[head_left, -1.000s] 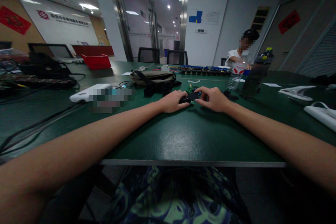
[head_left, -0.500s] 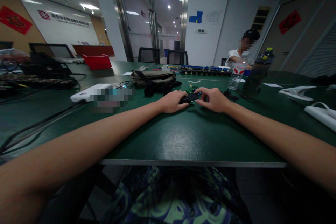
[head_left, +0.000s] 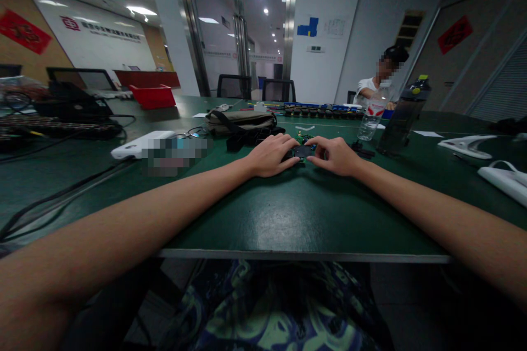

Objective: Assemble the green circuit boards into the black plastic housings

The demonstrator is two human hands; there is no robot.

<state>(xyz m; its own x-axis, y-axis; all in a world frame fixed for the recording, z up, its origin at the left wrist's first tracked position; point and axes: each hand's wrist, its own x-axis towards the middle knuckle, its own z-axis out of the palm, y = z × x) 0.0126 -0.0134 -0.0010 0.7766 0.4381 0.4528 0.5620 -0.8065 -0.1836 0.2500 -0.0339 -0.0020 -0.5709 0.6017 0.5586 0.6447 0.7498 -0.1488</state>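
Both my arms reach forward over a dark green table (head_left: 288,219). My left hand (head_left: 272,155) and my right hand (head_left: 337,156) meet around a small black part (head_left: 303,150) that sits on a green circuit board (head_left: 303,139). Fingers of both hands are curled and pinch the black part from either side. Most of the board is hidden behind my hands.
A khaki bag (head_left: 241,119) with black straps lies just behind my hands. To the right stand a water bottle (head_left: 369,115) and a dark flask (head_left: 401,115). White devices (head_left: 500,175) lie far right, cables and a white box (head_left: 138,145) left. Another person (head_left: 381,79) sits at the far side.
My left hand has shifted slightly forward and up over the black part. My right hand stays in place.
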